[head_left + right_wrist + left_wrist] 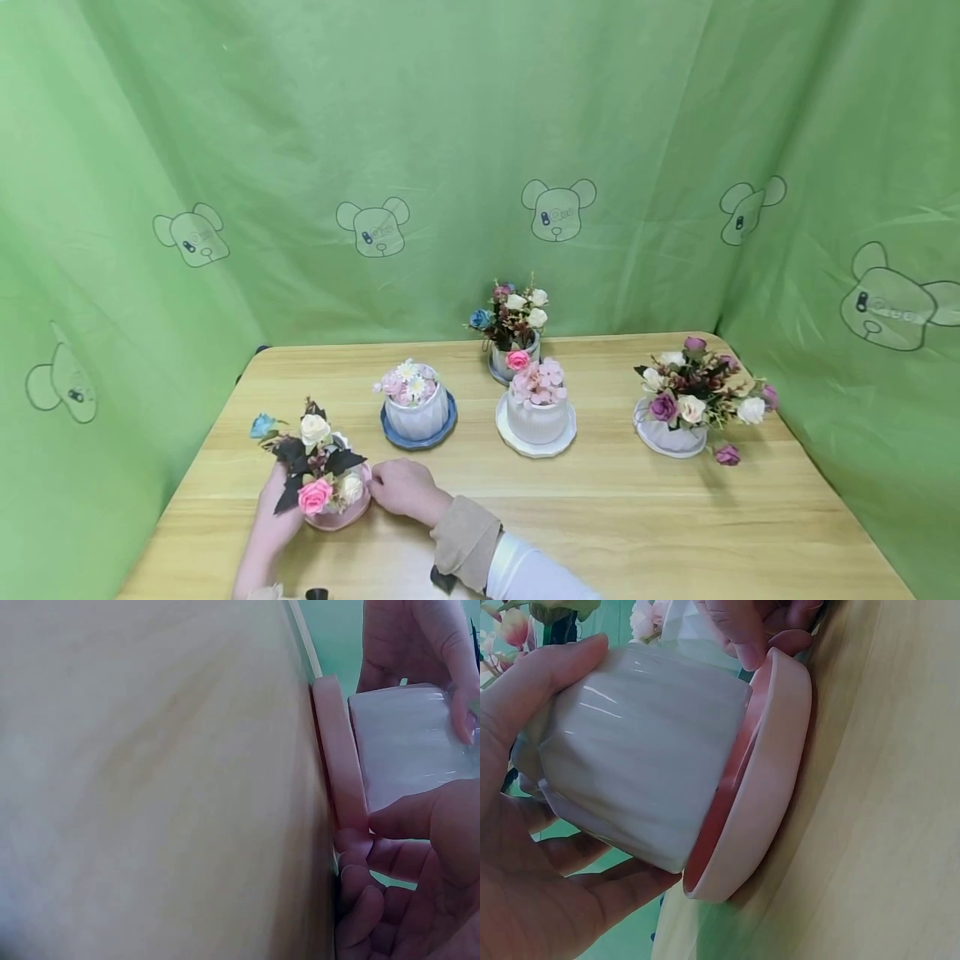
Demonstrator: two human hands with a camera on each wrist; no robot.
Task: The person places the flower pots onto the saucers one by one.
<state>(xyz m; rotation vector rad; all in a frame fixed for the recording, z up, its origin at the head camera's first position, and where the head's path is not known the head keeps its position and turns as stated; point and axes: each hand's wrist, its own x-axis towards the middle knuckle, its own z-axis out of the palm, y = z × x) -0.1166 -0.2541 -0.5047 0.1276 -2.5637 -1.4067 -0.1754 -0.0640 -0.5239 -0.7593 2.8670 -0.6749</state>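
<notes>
My left hand grips a white ceramic flowerpot, thumb along one side and fingers around the other. The pot stands in a pink saucer on the wooden table. From the pot rise artificial flowers: a pink rose, white roses, a blue rose and dark leaves. On the saucer's right side, my right hand pinches the rim between thumb and fingers. In the right wrist view the thumb tip also lies close to the pot's lower wall.
Behind stand a white pot on a blue saucer and another white pot on a white saucer. A pot of mixed roses is at the back; a purple-and-white arrangement stands right. Green curtains enclose the table.
</notes>
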